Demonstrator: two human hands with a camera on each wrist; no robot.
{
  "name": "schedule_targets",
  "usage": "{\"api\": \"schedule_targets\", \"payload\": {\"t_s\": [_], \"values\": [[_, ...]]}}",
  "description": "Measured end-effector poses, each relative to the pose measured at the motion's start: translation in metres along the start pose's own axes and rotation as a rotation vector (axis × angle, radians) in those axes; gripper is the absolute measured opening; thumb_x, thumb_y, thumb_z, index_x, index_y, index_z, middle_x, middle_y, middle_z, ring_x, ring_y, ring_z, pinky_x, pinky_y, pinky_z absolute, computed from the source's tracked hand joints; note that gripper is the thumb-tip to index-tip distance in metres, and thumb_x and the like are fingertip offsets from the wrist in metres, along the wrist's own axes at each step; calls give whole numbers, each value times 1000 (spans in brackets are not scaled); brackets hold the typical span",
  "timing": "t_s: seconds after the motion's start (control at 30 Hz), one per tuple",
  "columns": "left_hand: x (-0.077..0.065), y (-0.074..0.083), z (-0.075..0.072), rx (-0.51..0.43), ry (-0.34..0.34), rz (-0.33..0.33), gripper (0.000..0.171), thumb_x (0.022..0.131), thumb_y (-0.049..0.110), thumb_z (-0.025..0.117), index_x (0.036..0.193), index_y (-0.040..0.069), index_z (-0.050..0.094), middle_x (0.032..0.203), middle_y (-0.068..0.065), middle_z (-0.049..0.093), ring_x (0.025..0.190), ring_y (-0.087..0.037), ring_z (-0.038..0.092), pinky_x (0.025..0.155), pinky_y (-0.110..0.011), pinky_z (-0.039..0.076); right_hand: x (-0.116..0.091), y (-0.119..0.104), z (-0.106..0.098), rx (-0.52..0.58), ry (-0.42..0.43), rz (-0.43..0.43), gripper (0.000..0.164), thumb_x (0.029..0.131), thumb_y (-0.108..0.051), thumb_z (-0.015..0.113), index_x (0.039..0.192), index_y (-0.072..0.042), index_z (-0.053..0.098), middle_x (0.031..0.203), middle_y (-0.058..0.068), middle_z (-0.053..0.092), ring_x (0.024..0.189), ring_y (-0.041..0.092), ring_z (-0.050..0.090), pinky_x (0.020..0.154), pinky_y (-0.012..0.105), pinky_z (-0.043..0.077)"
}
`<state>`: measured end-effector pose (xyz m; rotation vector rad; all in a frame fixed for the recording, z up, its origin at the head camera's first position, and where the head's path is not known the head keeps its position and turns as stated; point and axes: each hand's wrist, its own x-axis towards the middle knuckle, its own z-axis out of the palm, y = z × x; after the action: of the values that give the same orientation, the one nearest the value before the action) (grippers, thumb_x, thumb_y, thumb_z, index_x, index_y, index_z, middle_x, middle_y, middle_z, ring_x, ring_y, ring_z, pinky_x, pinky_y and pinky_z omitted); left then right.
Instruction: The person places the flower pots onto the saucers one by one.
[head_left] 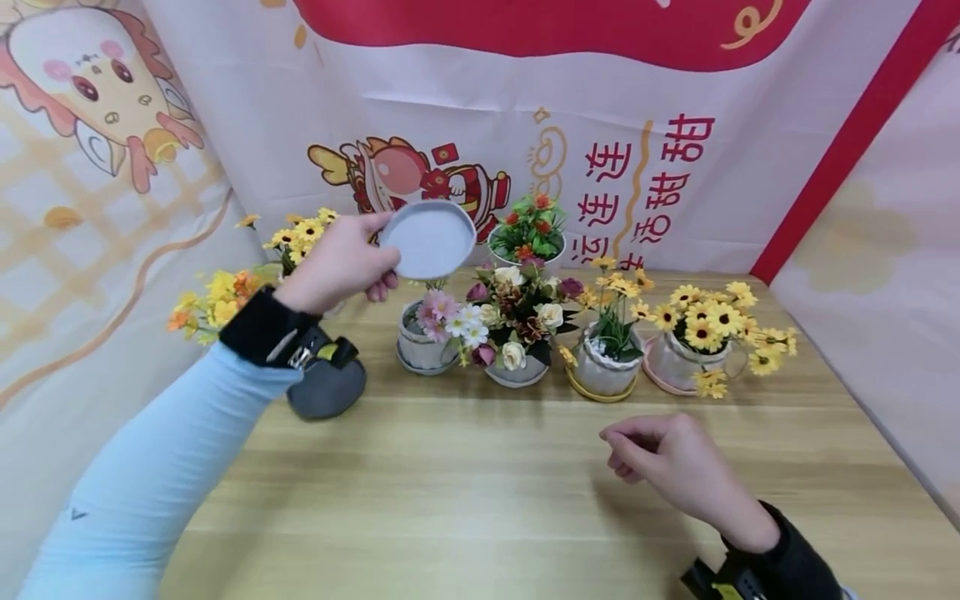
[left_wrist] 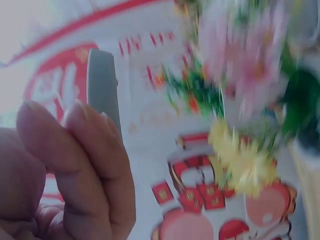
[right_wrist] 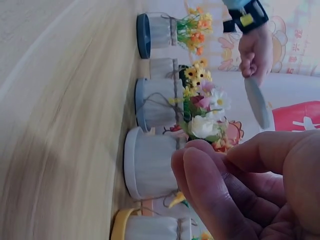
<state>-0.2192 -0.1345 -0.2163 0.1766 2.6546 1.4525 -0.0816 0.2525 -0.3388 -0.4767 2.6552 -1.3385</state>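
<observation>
My left hand pinches a shallow round grey saucer by its edge, tilted up above the flower pots. In the left wrist view the saucer shows edge-on beyond the curled fingers. Below it stands a small pot with pink and white flowers. My right hand hovers over the front right of the table, fingers loosely curled with the thumb near them and nothing held. The pot of orange-yellow flowers on a yellow saucer is nearest to it.
A pot of roses and a pot of yellow daisies stand in the row. Behind is a red-flowered plant. A dark saucer carries the left pot, mostly hidden by my arm. Printed cloth hangs behind the wooden table.
</observation>
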Motion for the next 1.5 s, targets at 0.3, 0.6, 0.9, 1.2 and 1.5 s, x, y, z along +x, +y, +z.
{"api": "schedule_targets", "payload": {"t_s": [0.3,0.6,0.9,1.2,1.5], "values": [[-77,-32,62,-21,-216,64,77,87,-4,58,156,14,30,65,-15,65,45,-25,59,41,-42,55,3,1,5,61,-43,9,22,97,-22,65,102,-2,74,76,1,71,66,13,69,60,28,60],[-96,-57,152,-52,-407,44,74,86,-4,60,154,6,33,60,-12,65,37,-16,53,39,-45,54,14,20,6,126,-103,77,29,97,-18,64,109,8,70,79,9,71,69,27,70,60,35,61],[-69,-60,221,12,-446,28,74,86,-6,60,154,3,31,59,-10,63,36,-16,53,37,-36,53,27,44,2,53,-150,173,34,98,-17,63,121,8,64,75,7,69,66,24,67,56,34,59],[-59,-53,244,68,-446,6,74,87,-4,60,154,4,29,59,-10,63,35,-17,52,36,-33,52,34,57,-1,-122,-141,232,24,94,-12,66,113,3,70,70,1,65,61,18,62,50,29,53],[-55,-59,250,54,-487,-2,67,91,-6,55,153,2,32,60,-10,64,35,-15,53,36,-32,52,33,70,4,-137,-132,248,22,94,-10,67,111,3,71,69,1,66,59,17,63,49,29,54]]}}
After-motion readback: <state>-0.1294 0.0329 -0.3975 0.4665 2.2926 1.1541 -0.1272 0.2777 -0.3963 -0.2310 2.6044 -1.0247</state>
